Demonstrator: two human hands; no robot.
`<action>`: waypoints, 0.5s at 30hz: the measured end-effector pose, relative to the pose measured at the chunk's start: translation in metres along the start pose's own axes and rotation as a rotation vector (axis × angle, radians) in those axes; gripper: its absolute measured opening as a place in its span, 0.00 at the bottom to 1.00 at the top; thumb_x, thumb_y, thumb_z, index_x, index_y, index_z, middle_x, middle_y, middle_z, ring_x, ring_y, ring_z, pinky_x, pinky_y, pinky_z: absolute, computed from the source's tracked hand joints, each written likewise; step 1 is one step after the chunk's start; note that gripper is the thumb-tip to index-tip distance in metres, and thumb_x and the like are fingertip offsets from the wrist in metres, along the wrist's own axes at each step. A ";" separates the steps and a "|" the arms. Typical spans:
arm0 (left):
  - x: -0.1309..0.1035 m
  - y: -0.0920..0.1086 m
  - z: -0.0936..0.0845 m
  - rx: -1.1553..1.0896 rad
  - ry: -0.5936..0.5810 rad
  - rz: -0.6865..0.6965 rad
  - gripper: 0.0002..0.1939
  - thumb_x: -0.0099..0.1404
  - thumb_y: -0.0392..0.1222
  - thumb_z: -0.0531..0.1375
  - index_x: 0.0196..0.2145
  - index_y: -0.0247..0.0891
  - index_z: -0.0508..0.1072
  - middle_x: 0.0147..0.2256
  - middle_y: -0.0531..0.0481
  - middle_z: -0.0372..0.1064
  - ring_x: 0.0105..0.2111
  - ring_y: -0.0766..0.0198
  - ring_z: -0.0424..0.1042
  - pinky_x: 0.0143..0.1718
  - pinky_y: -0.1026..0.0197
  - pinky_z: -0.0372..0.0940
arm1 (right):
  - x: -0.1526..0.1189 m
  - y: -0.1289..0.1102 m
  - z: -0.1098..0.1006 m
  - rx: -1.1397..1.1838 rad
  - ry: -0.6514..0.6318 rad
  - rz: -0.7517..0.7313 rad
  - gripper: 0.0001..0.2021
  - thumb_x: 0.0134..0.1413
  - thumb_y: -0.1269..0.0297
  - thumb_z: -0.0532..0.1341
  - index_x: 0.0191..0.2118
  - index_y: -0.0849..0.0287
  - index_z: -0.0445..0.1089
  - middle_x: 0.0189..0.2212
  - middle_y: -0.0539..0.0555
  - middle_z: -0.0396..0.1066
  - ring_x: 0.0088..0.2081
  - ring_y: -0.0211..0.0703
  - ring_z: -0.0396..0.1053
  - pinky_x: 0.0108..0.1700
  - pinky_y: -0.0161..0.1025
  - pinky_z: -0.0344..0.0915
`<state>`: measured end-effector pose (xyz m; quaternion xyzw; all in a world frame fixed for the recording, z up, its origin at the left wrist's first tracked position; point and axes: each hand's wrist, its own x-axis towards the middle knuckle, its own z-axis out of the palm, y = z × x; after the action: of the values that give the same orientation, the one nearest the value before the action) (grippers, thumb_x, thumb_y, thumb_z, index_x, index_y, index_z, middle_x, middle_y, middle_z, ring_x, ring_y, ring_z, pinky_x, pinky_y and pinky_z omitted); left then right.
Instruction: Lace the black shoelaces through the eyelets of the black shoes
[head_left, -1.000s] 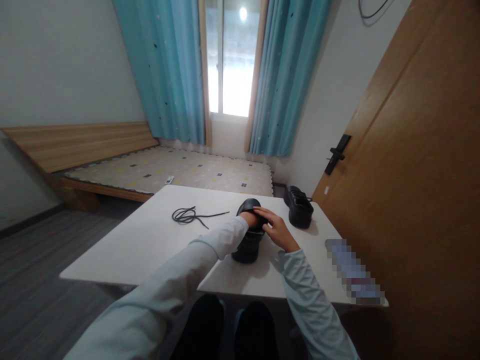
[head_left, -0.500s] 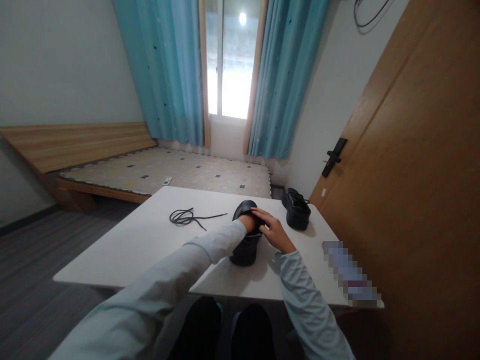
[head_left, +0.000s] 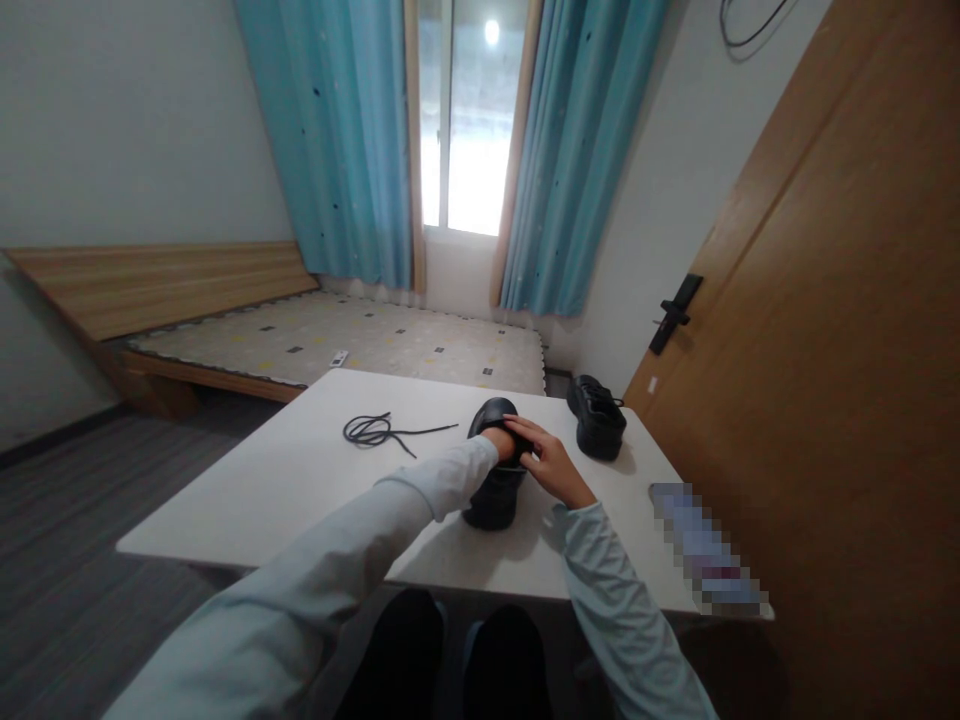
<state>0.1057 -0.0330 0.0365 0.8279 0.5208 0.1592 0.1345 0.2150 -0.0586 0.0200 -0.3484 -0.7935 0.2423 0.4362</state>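
Note:
A black shoe [head_left: 491, 505] stands on the white table [head_left: 247, 490], in front of me. My left hand [head_left: 497, 441] reaches into its opening; the fingers are hidden inside. From the right, my right hand [head_left: 553, 466] holds the upper edge of the same shoe, its fingers laid over the top and the thumb bent lower down. A loose dark shoelace [head_left: 369, 431] lies partly coiled on the table to the left of the shoe. Near the table's far right corner stands a second black shoe [head_left: 598, 425] with laces in it.
A blurred-out flat item [head_left: 705, 550] lies along the table's right edge. Behind the table is a bed with a patterned mattress [head_left: 390, 340] and a small white object [head_left: 340, 359]. A wooden door [head_left: 825, 330] rises close on the right.
The view has shifted slightly, so everything sits a little further right. Both hands stay at the shoe in nearly the same pose.

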 end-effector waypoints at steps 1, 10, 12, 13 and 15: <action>-0.002 0.000 0.001 -0.009 0.002 -0.007 0.33 0.53 0.30 0.51 0.59 0.35 0.61 0.54 0.42 0.65 0.58 0.53 0.59 0.43 0.59 0.67 | 0.000 -0.001 0.001 0.000 0.001 -0.002 0.32 0.38 0.80 0.52 0.54 0.53 0.68 0.56 0.53 0.65 0.58 0.47 0.60 0.63 0.50 0.52; 0.000 -0.010 0.001 -0.055 -0.002 -0.009 0.26 0.59 0.33 0.50 0.56 0.29 0.64 0.51 0.37 0.67 0.54 0.50 0.63 0.38 0.63 0.67 | 0.001 0.001 0.007 0.000 0.018 0.011 0.34 0.37 0.80 0.51 0.53 0.53 0.68 0.56 0.52 0.65 0.59 0.46 0.59 0.63 0.50 0.52; 0.005 -0.010 -0.002 -0.060 0.003 0.008 0.23 0.61 0.34 0.51 0.54 0.29 0.66 0.48 0.38 0.69 0.53 0.49 0.64 0.40 0.63 0.66 | 0.001 0.003 0.008 -0.014 0.025 0.018 0.33 0.38 0.80 0.51 0.54 0.53 0.68 0.56 0.52 0.64 0.59 0.46 0.59 0.63 0.49 0.52; 0.007 -0.010 -0.004 -0.062 0.009 0.016 0.22 0.62 0.35 0.52 0.53 0.30 0.67 0.47 0.39 0.69 0.52 0.50 0.65 0.41 0.62 0.66 | 0.000 0.004 0.008 -0.021 0.025 0.021 0.33 0.38 0.80 0.51 0.54 0.54 0.68 0.56 0.52 0.64 0.59 0.46 0.59 0.63 0.50 0.52; 0.011 -0.008 -0.006 -0.066 0.032 0.030 0.19 0.63 0.38 0.55 0.51 0.31 0.68 0.47 0.41 0.69 0.50 0.51 0.67 0.42 0.60 0.66 | 0.000 0.005 0.008 -0.030 0.022 0.024 0.33 0.38 0.80 0.51 0.54 0.54 0.68 0.57 0.53 0.64 0.59 0.46 0.58 0.63 0.50 0.52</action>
<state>0.1012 -0.0191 0.0400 0.8281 0.5047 0.1916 0.1512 0.2097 -0.0557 0.0124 -0.3668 -0.7881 0.2317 0.4367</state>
